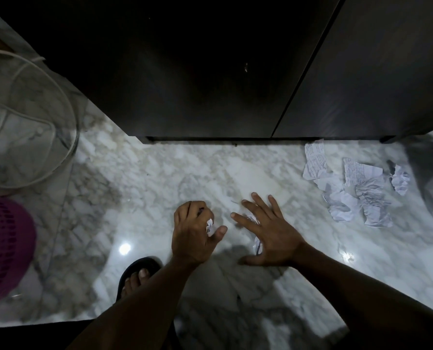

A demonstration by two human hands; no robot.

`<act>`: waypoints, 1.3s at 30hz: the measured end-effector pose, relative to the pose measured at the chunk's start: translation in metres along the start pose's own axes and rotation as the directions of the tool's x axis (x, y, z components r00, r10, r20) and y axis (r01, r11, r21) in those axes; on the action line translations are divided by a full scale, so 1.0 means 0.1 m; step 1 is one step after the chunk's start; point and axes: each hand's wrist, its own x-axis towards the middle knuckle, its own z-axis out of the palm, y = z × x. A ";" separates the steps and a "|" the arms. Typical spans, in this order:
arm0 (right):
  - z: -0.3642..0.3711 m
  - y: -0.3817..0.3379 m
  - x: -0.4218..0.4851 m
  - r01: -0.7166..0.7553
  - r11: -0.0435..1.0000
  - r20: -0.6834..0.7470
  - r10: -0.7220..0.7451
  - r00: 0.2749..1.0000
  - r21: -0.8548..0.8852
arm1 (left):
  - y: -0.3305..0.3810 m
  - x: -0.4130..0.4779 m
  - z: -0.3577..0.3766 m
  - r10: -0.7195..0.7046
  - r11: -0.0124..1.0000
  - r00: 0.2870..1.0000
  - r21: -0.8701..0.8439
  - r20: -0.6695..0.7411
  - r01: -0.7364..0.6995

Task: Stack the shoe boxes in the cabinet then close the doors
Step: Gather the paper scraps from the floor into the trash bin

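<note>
Your left hand (pixel 195 233) pinches a mostly hidden paper scrap (pixel 209 226) in curled fingers, while your right hand (pixel 268 231), fingers spread, half covers another crumpled paper (pixel 257 245) at center frame.

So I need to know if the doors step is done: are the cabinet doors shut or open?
Shut, as far as shown: the two dark cabinet doors sit flush, with only a thin seam between them. Their upper part is out of frame.

The marble floor (pixel 160 173) carried crumpled handwritten papers (pixel 349 188) at right, a dark cabinet (pixel 210 84), and a sandalled foot (pixel 137 276).
</note>
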 end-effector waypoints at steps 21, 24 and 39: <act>0.09 -0.01 -0.04 -0.018 1.000 -0.160 0.014 0.987 -0.021 | -0.24 -0.25 -0.31 0.275 0.935 0.802 0.047 0.530 -0.351; 0.09 0.00 -0.02 -0.019 1.000 -0.169 0.018 0.986 -0.002 | -0.31 -0.25 -0.19 0.363 0.899 0.812 0.058 0.457 -0.435; 0.12 -0.03 -0.01 -0.052 0.998 -0.342 0.060 0.938 0.033 | -0.06 -0.05 0.04 0.095 0.995 0.995 0.012 0.008 -0.096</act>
